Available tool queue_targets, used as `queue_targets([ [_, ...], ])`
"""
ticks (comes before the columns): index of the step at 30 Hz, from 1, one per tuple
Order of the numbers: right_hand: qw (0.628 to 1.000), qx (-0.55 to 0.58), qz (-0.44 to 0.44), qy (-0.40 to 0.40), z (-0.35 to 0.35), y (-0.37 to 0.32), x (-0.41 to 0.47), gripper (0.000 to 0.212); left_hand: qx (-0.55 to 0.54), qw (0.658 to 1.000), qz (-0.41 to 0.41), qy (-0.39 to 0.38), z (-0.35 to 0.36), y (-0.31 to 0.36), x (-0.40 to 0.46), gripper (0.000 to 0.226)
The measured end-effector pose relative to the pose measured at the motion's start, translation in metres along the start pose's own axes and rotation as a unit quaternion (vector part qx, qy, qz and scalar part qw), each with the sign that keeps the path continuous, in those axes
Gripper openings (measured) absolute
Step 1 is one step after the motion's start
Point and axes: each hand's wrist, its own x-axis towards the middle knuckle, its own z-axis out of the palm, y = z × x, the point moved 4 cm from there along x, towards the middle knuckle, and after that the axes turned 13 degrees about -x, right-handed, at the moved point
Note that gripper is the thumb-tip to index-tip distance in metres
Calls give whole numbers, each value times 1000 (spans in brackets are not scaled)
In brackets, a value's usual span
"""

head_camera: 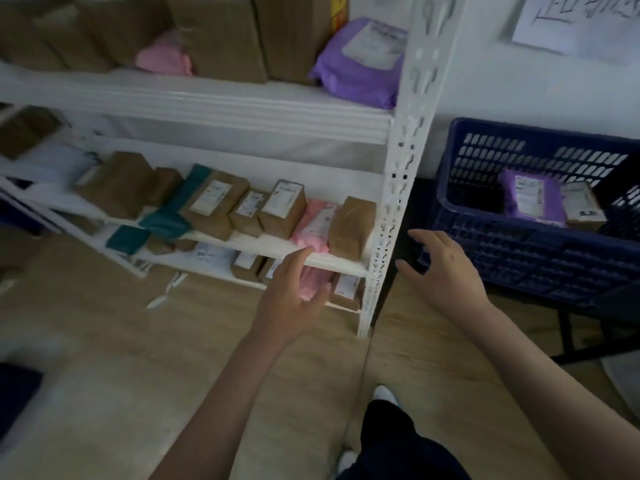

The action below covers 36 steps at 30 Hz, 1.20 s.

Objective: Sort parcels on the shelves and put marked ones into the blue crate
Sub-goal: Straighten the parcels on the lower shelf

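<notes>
White metal shelves (221, 109) hold several brown boxes and soft mailers. A pink mailer (313, 223) and a brown box (351, 226) stand at the right end of the lower shelf. My left hand (294, 299) is open in front of that shelf's edge, fingers spread, holding nothing. Behind it, a second pink mailer (310, 285) lies on the bottom shelf. My right hand (443, 268) hovers open next to the blue crate (519, 258), empty. Inside the crate lie a purple mailer (530, 199) and a small brown box (581, 206).
A purple mailer (363, 60) and large brown boxes (214, 32) fill the upper shelf. The shelf's upright post (398, 188) stands between my hands. The crate rests on a dark stand (568, 337). My leg and white shoe (386, 396) are below on the wooden floor.
</notes>
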Motion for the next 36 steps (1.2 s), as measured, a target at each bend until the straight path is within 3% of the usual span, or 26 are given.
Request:
queue_targets([
  [4,1000,-5,-20,-15,21,-37,13,58,-15,999,-42,20,-32,-33,3,68],
  [14,996,-10,-27,-90,90,-111,94,53,26,999,-37,-25,-48,-71,107,69],
  [22,990,-12,57,-131,119,-117,160,49,33,997,15,-71,-55,-89,181,65],
  [32,968,4,221,-122,139,-97,143,50,59,983,26,-174,-52,-135,215,65],
  [36,946,-1,293,-138,162,-87,124,70,65,968,47,-240,-39,-154,220,62],
])
